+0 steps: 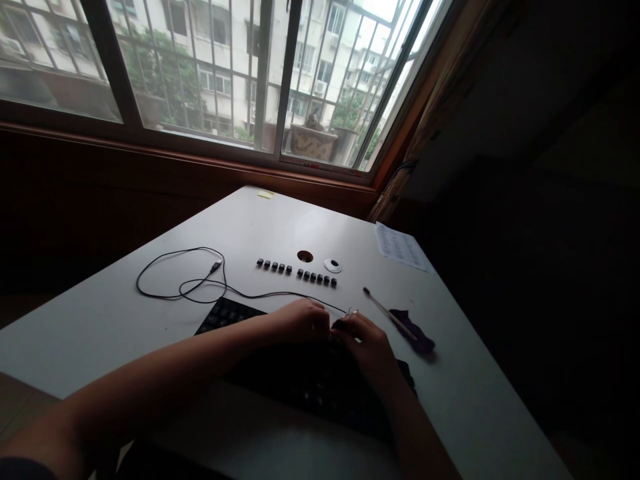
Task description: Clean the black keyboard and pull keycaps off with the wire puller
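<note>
A black keyboard [320,393] lies at a slant on the white table, partly hidden under my forearms. My left hand [304,320] is closed above its far edge, fingers bent together; what they pinch, if anything, is hidden. Close beside it, my right hand [364,335] pinches a small tool with thin wire ends, which looks like a keycap puller [352,311]. A small dark piece [340,324] shows at the right fingertips, too dim to name surely. Beyond the hands, several black keycaps [310,275] stand in a row, split into two groups.
The keyboard's black cable [224,277] loops at left, ending in a USB plug [215,267]. Past the keycaps are a table hole [305,256] and a round white cover [333,265]. A brush [390,313] rests on a dark cloth [424,341] at right. Paper [401,247] lies near the edge.
</note>
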